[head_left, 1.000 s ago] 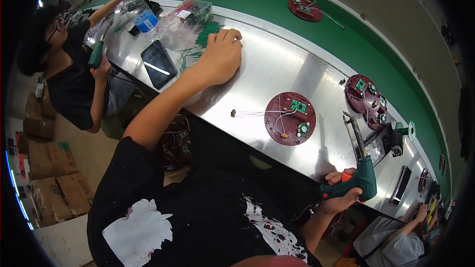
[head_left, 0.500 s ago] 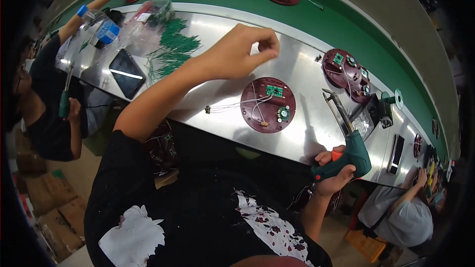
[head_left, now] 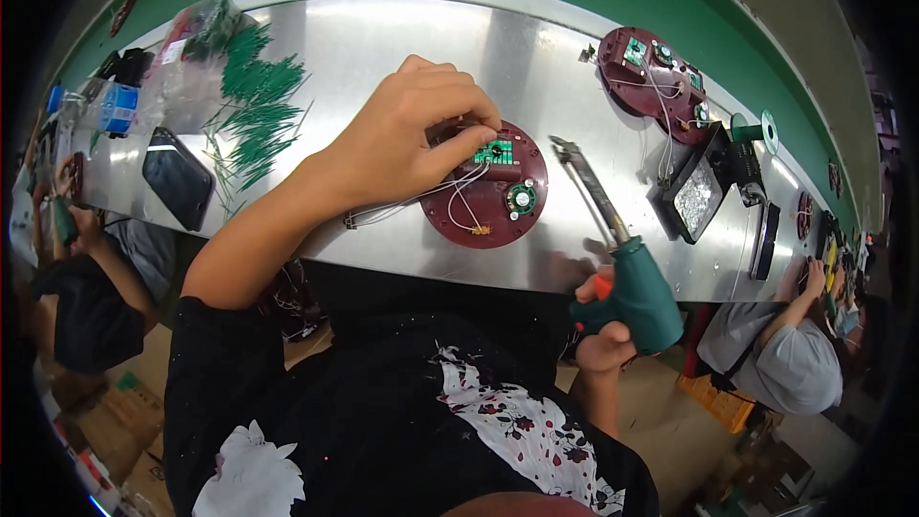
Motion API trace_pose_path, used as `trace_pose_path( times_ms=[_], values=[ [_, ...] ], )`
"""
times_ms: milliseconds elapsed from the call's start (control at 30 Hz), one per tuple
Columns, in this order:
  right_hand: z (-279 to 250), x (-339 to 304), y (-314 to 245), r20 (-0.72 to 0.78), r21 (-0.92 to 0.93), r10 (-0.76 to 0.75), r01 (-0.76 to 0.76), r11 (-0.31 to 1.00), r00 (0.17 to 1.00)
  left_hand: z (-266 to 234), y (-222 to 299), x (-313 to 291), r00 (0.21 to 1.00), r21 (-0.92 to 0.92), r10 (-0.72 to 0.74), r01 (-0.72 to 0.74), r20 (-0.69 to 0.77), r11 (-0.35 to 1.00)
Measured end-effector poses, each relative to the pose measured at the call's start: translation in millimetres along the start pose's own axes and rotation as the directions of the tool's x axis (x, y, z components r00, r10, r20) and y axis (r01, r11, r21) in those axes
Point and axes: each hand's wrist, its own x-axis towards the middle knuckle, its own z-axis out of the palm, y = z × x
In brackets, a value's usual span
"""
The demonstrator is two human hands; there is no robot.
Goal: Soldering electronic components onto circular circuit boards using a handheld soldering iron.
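Note:
In front of me on the metal bench lies a round maroon plastic plate with a green circuit board, a small round green part and thin pale wires. My left hand reaches over its upper left, thumb and forefinger pinched at the board's left edge. Whatever is between those fingertips is hidden. To the right, my right hand grips a green soldering gun with a red trigger. Its metal tip points up and toward the plate, apart from it.
More maroon plates sit at the back right. Nearby are a wire spool and a black tray. Cut green wires, a phone and a bottle lie left. Co-workers sit on both sides.
My left hand has come down from above the bench to the circuit board on the plate. My right hand has brought the soldering gun closer to the plate. The view has shifted.

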Motion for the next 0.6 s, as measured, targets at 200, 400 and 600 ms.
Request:
trace_pose_path(
  times_ms=[200, 400, 600],
  values=[
    [10, -2, -6, 0.087, 0.070, 0.007, -0.013, 0.997, 0.996, 13, -3, -1, 0.997, 0.027, 0.033, -0.031, -0.067, 0.999],
    [5, -1, 0, 0.125, -0.035, -0.043, 0.048, 0.998, 0.991, 15, -3, 1, 0.995, 0.061, 0.084, -0.081, -0.048, 0.995],
    [14, 9, 0, 0.099, -0.061, -0.131, 0.137, 0.989, 0.986, 16, -6, -1, 0.992, 0.076, 0.109, -0.104, -0.062, 0.992]
  ],
)
